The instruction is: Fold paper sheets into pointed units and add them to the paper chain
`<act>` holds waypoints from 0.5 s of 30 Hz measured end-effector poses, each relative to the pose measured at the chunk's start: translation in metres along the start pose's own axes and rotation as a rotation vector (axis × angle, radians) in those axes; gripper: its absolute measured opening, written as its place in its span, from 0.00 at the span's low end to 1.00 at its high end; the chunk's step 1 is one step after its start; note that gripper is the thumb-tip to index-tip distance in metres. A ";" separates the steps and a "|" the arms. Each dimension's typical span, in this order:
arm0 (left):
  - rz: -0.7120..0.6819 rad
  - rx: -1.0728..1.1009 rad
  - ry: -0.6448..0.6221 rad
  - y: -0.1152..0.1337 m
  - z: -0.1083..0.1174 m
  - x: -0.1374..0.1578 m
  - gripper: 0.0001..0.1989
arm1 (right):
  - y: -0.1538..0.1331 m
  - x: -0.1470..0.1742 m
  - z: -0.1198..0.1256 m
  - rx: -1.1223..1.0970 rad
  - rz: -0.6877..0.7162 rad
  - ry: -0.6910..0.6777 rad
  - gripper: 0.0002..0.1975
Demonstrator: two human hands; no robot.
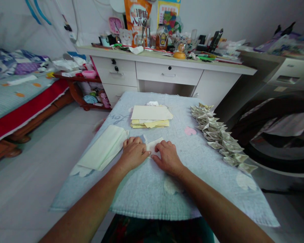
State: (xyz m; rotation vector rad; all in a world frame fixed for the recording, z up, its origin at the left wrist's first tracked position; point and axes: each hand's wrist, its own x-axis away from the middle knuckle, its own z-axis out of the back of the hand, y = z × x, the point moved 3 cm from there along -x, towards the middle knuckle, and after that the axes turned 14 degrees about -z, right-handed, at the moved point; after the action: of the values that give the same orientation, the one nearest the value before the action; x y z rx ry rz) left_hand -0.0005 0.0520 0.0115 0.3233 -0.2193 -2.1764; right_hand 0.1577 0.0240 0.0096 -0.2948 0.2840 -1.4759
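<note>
A small sheet of white paper (154, 145) lies on the cloth in front of me, partly covered by my fingers. My left hand (135, 152) is closed on its left edge, thumb pointing right. On the paper's right side, my right hand (168, 157) curls its fingers and thumb down onto it. Left of my left hand rests a stack of pale folded paper (101, 146). Beyond the hands sits a pile of cream and yellow paper (150, 113). Several folded paper pieces with pointed tips (219, 135) stand in a long row along the right.
A pale blue cloth (152, 192) covers the table. Behind it is a white desk (167, 71) crowded with a jar (162, 37), an orange bag (136, 20) and a pink clock (115, 25). A washing machine (281, 128) stands right, a bed (20, 91) left.
</note>
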 end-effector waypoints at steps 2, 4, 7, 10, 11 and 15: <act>-0.004 0.017 0.006 0.000 0.000 0.000 0.14 | -0.002 0.000 0.000 0.021 -0.008 0.015 0.12; 0.000 0.029 0.003 0.000 0.001 0.001 0.14 | -0.004 0.001 -0.002 0.039 -0.016 0.019 0.14; 0.008 0.026 -0.008 -0.001 0.001 0.001 0.14 | -0.006 0.001 -0.003 0.060 -0.029 0.025 0.16; 0.002 0.022 -0.012 -0.002 0.001 0.002 0.14 | -0.007 0.001 -0.004 0.079 -0.037 0.031 0.18; -0.002 0.023 -0.013 -0.002 0.001 0.002 0.14 | -0.008 0.001 -0.003 0.084 -0.039 0.031 0.18; -0.031 0.040 -0.033 -0.005 0.001 0.004 0.12 | -0.010 0.002 -0.001 0.090 -0.046 0.026 0.17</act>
State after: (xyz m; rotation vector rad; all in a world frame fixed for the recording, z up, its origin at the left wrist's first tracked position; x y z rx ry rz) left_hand -0.0068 0.0518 0.0106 0.3151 -0.2785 -2.2114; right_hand 0.1483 0.0213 0.0121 -0.2110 0.2322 -1.5340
